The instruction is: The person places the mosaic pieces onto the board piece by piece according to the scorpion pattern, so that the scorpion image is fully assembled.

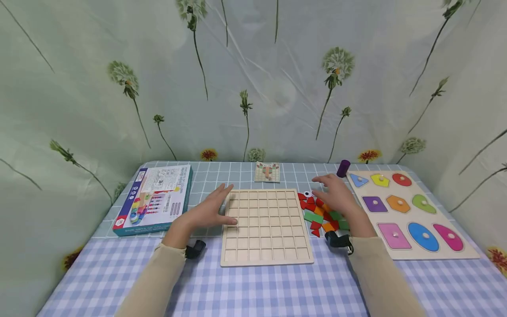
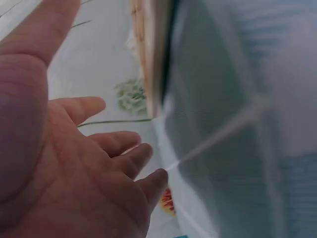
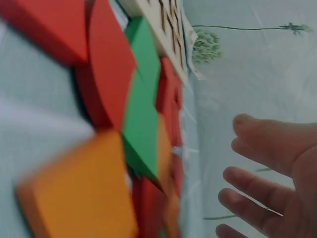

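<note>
A square wooden grid board (image 1: 266,227) lies in the middle of the table, its cells bare. My left hand (image 1: 206,210) hovers at the board's left edge, fingers spread and thumb over its border; the left wrist view shows the palm (image 2: 94,183) holding nothing. To the right of the board is a loose pile of red, orange and green wooden blocks (image 1: 318,211). My right hand (image 1: 336,193) is above the back of that pile with fingers extended. Close up in the right wrist view are an orange block (image 3: 81,191) and a green block (image 3: 141,124), apart from the fingers.
At the left lies a boxed toy set (image 1: 158,198). A small pattern card (image 1: 267,172) sits behind the board. A purple cylinder (image 1: 343,168) stands at the back right, beside a shape puzzle board (image 1: 404,215) with knobbed pieces. A curtain with dandelion prints (image 1: 253,79) hangs behind the table.
</note>
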A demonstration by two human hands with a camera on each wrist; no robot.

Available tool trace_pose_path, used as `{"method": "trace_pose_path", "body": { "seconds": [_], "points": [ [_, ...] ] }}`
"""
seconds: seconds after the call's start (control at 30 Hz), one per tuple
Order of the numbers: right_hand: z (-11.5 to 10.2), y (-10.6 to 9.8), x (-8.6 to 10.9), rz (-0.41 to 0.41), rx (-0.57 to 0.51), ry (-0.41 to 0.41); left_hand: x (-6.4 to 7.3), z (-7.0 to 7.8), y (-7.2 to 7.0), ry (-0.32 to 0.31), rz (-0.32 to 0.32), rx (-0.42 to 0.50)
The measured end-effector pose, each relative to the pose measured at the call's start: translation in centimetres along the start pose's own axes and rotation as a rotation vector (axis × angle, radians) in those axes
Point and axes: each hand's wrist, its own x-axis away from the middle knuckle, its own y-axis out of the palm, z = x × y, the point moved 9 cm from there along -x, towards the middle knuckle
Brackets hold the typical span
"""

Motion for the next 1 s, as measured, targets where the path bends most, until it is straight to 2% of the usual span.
{"method": "trace_pose_path", "body": {
  "seconds": [0.2,0.37,0.57,0.77,1.0],
  "points": [
    [-0.3,1.4,-1.3,-0.027,-0.022,-0.015,0.6,-0.7,1.2,0.065,-0.032,-0.034],
    [0.4,1.7,-1.9,-0.061,-0.040,0.036,0.7,-0.9,1.7,0.103,-0.071,-0.020],
    [0.3,2.4,-2.0,-0.100,-0.008,0.023,0.8,-1.2,2.3,0.087,-0.118,-0.046],
    [0.3,2.9,-2.3,-0.073,0.047,0.030,1.0,-1.4,2.5,0.058,-0.118,-0.073],
    [0.8,2.5,-2.2,-0.044,0.008,0.052,0.6,-1.4,2.7,0.056,-0.121,-0.073]
  ]
}}
